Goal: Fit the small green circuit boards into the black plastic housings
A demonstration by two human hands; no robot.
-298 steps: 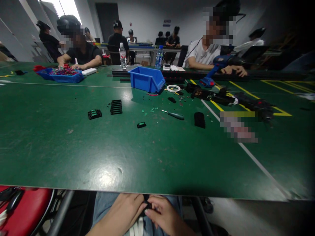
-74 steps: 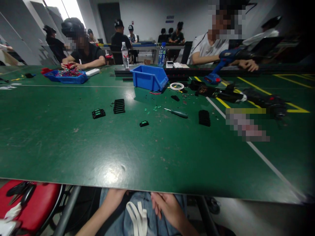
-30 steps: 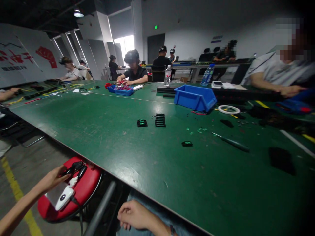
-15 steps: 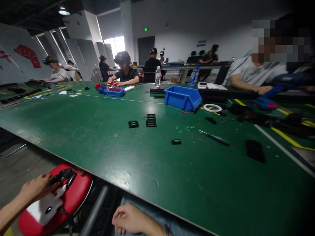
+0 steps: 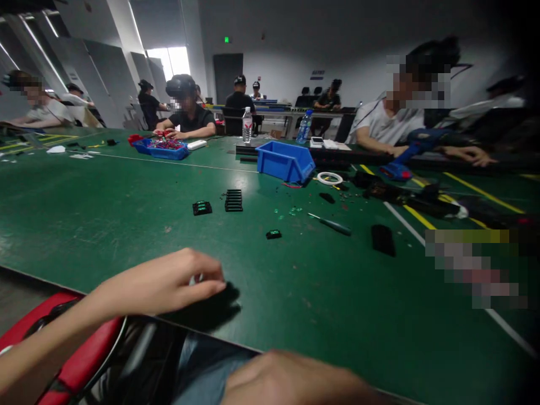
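Note:
My left hand (image 5: pixel 177 282) is over the near part of the green table (image 5: pixel 320 298), casting a dark shadow. Its fingers are curled, thumb and forefinger tips close together; whatever they may hold cannot be made out. My right hand (image 5: pixel 287 382) is low at the table's near edge, above my lap, its fingers hidden and smeared. Beyond the left hand lie a small black part with green strips (image 5: pixel 202 208), a row of slim black pieces (image 5: pixel 233 201) and a single black-and-green part (image 5: pixel 274 234). To their right lies a screwdriver (image 5: pixel 335 225) with a dark handle.
A blue bin (image 5: pixel 276 163) stands farther back, beside a white ring (image 5: pixel 329 178). A flat black piece (image 5: pixel 383 239) lies to the right. Co-workers sit across the table, one near a blue power drill (image 5: pixel 405 157). A red stool (image 5: pixel 90 351) stands at lower left.
My left hand has left the red stool and come right, over the table. My right hand has moved lower and to the right. The view has turned right.

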